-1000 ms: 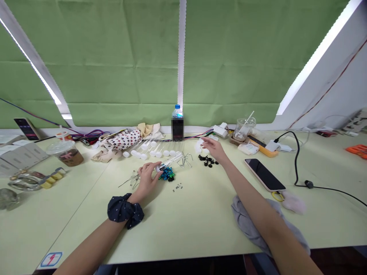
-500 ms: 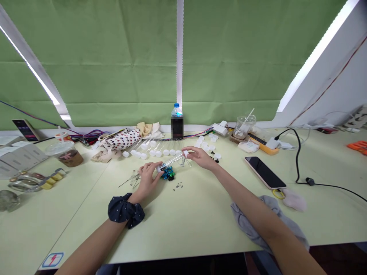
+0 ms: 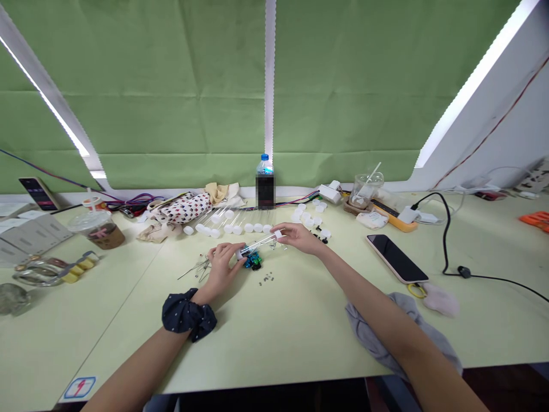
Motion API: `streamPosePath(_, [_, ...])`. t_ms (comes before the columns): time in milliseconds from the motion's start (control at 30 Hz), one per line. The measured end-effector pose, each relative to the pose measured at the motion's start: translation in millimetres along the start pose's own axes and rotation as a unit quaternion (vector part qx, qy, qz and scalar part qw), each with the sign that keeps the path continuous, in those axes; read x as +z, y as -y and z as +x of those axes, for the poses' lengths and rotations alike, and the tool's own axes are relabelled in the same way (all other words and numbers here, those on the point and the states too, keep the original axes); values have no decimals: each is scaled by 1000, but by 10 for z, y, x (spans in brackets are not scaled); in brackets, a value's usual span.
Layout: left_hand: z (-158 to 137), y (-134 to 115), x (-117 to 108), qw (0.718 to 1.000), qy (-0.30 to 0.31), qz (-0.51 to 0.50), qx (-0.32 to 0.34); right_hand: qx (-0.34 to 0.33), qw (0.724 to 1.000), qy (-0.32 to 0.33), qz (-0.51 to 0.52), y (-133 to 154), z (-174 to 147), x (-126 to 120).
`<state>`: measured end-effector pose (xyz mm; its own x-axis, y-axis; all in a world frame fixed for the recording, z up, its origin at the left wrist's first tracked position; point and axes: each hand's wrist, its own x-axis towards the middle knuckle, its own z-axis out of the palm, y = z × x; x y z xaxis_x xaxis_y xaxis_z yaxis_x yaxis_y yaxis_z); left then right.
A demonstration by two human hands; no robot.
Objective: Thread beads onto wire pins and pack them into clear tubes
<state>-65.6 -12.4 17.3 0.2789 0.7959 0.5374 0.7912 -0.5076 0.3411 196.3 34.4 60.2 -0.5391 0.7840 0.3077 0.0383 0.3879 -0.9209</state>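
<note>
A clear tube (image 3: 259, 242) is held slantwise above the table between both hands, with thin shiny pieces inside. Fingers of my left hand (image 3: 222, 263) pinch its lower left end, where white shows. At the upper right end, my right hand (image 3: 299, 237) grips the white cap (image 3: 278, 234) between thumb and fingers; whether the cap is fully seated, I cannot tell. Small blue, green and black parts (image 3: 254, 261) lie beneath the tube. Thin metal wire-like pieces (image 3: 199, 268) are left of my left hand. Tiny grey bits (image 3: 266, 278) are scattered nearer me.
Several capped clear tubes (image 3: 237, 229) lie behind my hands, with loose white caps (image 3: 306, 216) to their right. A bottle (image 3: 265, 189) stands at the back. A phone (image 3: 397, 258), a black cable (image 3: 446, 246) and grey cloth (image 3: 364, 329) are on the right; a drink cup (image 3: 105, 234) is left.
The tube's right end and my right hand have shifted slightly right and down. My left hand stays nearly in place, still at the tube's other end.
</note>
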Motion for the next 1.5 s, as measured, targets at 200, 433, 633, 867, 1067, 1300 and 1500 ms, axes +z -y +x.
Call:
streamPosePath(200, [-11,-7,-8,1000,-13,3,12,3,1000,6,3,32,-13,-3])
streamPosePath(433, [-25,-26,-22,1000,-6,-1,21,2,1000,6,10,-3,-17,-19])
streamPosePath(633, [-27,-34,-27,999,-20,11,37,8,1000,16,-4,7,-21,-37])
streamPosePath(867, [-28,-33,-31,997,-39,21,60,13,1000,20,-8,-2,-24,-43])
streamPosePath(1067, [-32,-8,-15,996,-48,26,71,15,1000,16,-20,-1,-30,-26])
streamPosePath(1300, [-36,-5,2,995,-56,37,80,10,1000,-12,15,-65,-26,30])
streamPosePath(1500, [-44,-10,18,993,-68,41,86,7,1000,-6,22,-98,-16,29])
